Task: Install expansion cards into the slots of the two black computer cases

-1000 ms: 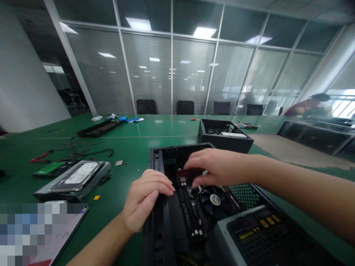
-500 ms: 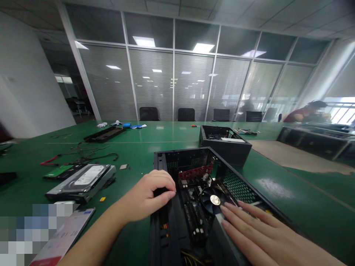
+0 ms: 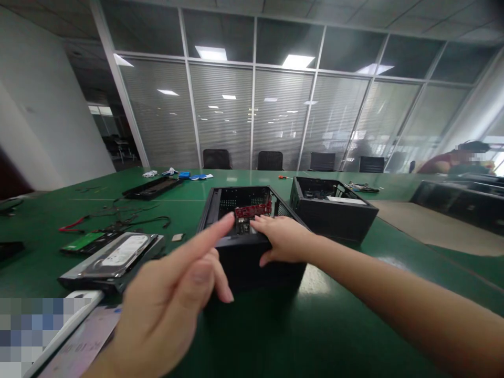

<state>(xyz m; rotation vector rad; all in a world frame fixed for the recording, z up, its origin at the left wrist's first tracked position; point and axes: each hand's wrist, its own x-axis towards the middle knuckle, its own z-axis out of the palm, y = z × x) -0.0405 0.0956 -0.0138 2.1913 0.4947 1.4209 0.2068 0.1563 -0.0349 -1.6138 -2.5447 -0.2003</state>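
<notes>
A black computer case (image 3: pixel 255 265) stands on the green table in front of me, its open side facing up. A red circuit board (image 3: pixel 253 209) shows inside it. Over the case's near wall hooks my right hand (image 3: pixel 286 239), fingers inside the rim and thumb outside. My left hand (image 3: pixel 165 299) is raised in front of the case's near left corner. Its index finger points forward and its other fingers are loosely bent, with nothing held. Whether that fingertip touches the case I cannot tell.
A second open case (image 3: pixel 334 212) stands behind to the right. On the left lie a hard drive (image 3: pixel 114 260), a green circuit board (image 3: pixel 84 241), loose cables (image 3: pixel 129 215), a phone (image 3: pixel 84 341) and a black panel (image 3: pixel 151 188). A person (image 3: pixel 452 160) sits at the far right.
The case has moved away from me across the table. My right hand has gone from above the fan to the near wall; my left hand has left the case's left rim.
</notes>
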